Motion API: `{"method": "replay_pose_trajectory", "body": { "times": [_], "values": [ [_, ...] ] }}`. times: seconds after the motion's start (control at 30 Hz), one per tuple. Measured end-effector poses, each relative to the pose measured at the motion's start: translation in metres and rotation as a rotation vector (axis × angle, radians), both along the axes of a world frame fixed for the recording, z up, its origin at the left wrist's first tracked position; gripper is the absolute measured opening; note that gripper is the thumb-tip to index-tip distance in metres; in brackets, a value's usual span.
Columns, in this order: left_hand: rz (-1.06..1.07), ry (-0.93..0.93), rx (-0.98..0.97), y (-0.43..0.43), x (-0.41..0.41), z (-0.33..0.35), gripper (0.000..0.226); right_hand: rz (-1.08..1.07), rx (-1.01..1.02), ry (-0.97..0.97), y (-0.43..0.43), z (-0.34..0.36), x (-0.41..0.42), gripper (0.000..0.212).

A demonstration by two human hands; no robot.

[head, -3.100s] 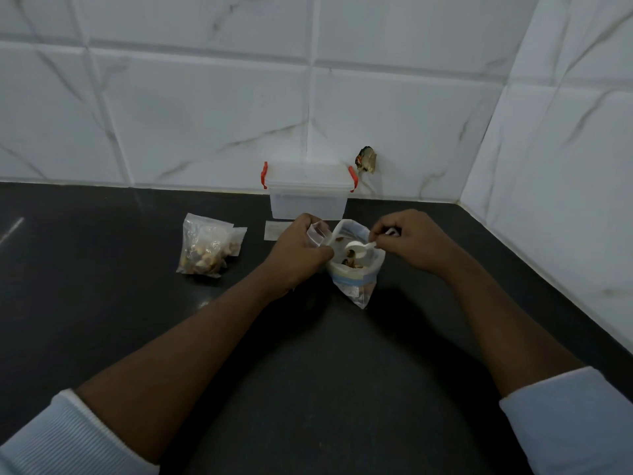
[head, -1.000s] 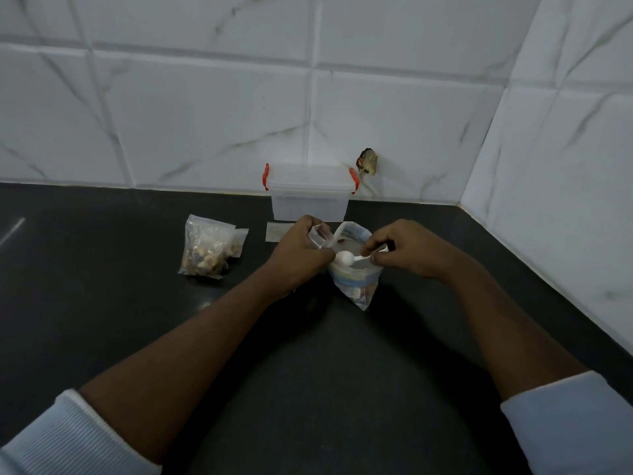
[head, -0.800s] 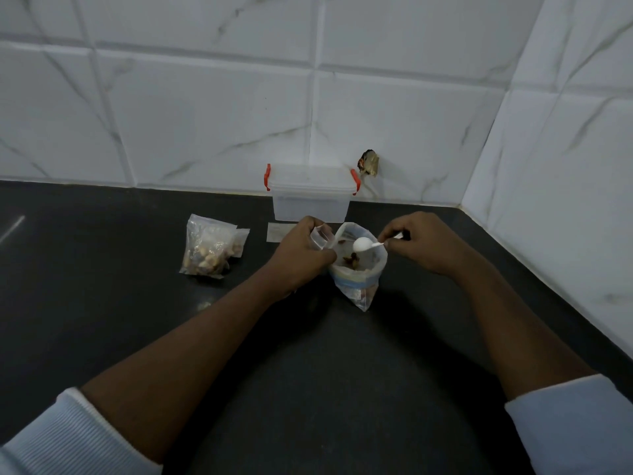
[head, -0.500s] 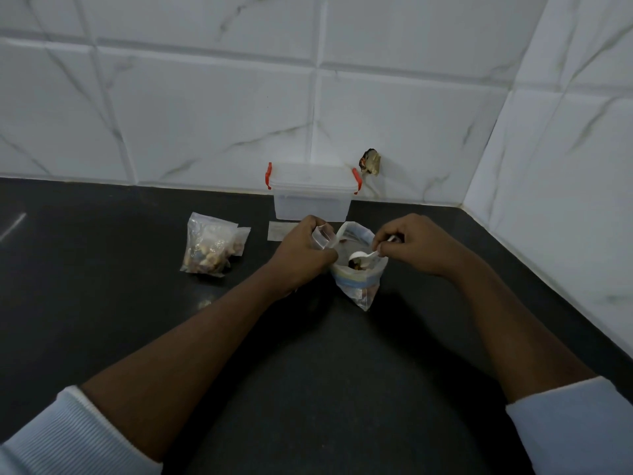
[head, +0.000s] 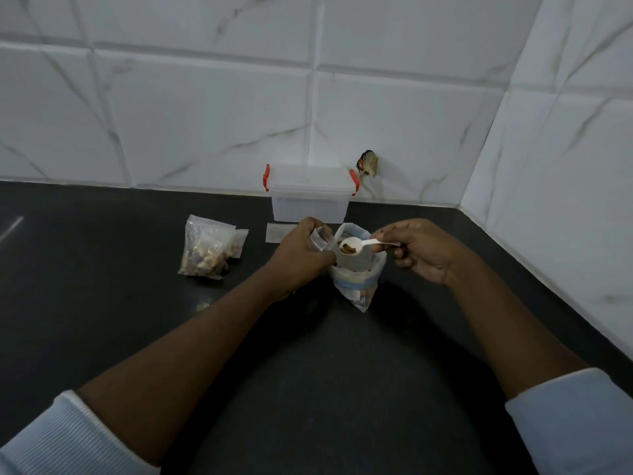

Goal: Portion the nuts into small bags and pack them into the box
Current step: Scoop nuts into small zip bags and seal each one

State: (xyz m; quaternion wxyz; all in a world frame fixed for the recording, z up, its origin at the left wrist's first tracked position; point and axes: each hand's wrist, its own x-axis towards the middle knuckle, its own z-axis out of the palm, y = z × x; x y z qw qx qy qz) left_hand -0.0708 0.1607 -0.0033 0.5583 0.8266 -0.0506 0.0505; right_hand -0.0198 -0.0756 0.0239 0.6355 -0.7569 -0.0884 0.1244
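My left hand (head: 301,257) grips the small bag (head: 320,238); my right hand (head: 423,252) pinches the loaded spoon (head: 356,247). I should tip slowly, with the bowl well inside the bag's mouth.

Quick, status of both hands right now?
Left hand: grips the small clear bag.
Right hand: pinches the white spoon, nuts in its bowl, above the large bag.

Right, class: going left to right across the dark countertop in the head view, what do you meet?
A clear plastic bag filled with nuts → left hand holding a small clear bag → white plastic spoon carrying nuts → right hand pinching its handle. The clear red-clipped lidded box and big open bag overlap these, so are omitted.
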Motion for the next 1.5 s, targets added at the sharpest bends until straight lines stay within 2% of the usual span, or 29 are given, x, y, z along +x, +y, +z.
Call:
{"method": "replay_pose_trajectory", "body": {
  "times": [0.17,0.23,0.4,0.63,0.7,0.83,0.9,1.0,1.1,1.17,1.23,1.3,1.5],
  "values": [
    [-0.009,-0.02,-0.004,0.001,0.001,-0.003,0.043,0.105,0.209,-0.114,0.007,0.006,-0.006,0.015],
    [-0.01,-0.028,-0.006,0.001,0.0,-0.004,0.047,0.147,0.196,-0.203,0.012,0.005,-0.008,0.015],
    [-0.005,-0.054,-0.013,0.001,0.0,-0.005,0.041,0.234,-0.155,-0.489,0.017,-0.001,-0.009,0.019],
    [-0.007,-0.049,-0.03,0.0,0.0,-0.004,0.043,0.199,-0.229,-0.583,0.008,0.013,-0.011,0.022],
    [-0.015,-0.049,-0.029,0.001,-0.001,-0.003,0.039,0.175,-0.359,-0.624,-0.008,0.02,-0.005,0.022],
    [-0.007,-0.037,-0.024,0.0,-0.001,-0.003,0.037,0.352,-0.579,-0.507,-0.021,0.022,-0.002,0.024],
    [0.003,-0.041,-0.017,-0.001,-0.001,-0.003,0.037,0.39,-0.733,-0.537,-0.014,0.015,0.0,0.025],
    [0.009,-0.06,-0.024,0.0,-0.002,-0.003,0.036,0.262,-0.809,-0.684,-0.005,0.011,0.001,0.023],
    [0.007,-0.074,-0.036,0.0,-0.003,-0.003,0.035,0.151,-0.702,-0.709,-0.013,0.016,0.0,0.024],
    [0.007,-0.067,-0.035,0.0,-0.003,-0.004,0.035,0.209,-0.703,-0.653,-0.021,0.022,0.0,0.023],
    [0.012,-0.057,-0.028,-0.001,-0.002,-0.003,0.035,0.297,-0.818,-0.629,-0.022,0.021,0.001,0.023],
    [0.01,-0.052,-0.023,-0.001,-0.002,-0.003,0.035,0.273,-0.895,-0.66,-0.017,0.014,0.003,0.024],
    [-0.004,-0.05,-0.029,-0.001,-0.002,-0.003,0.037,0.031,-0.732,-0.765,-0.014,0.009,0.003,0.016]
  ]
}}
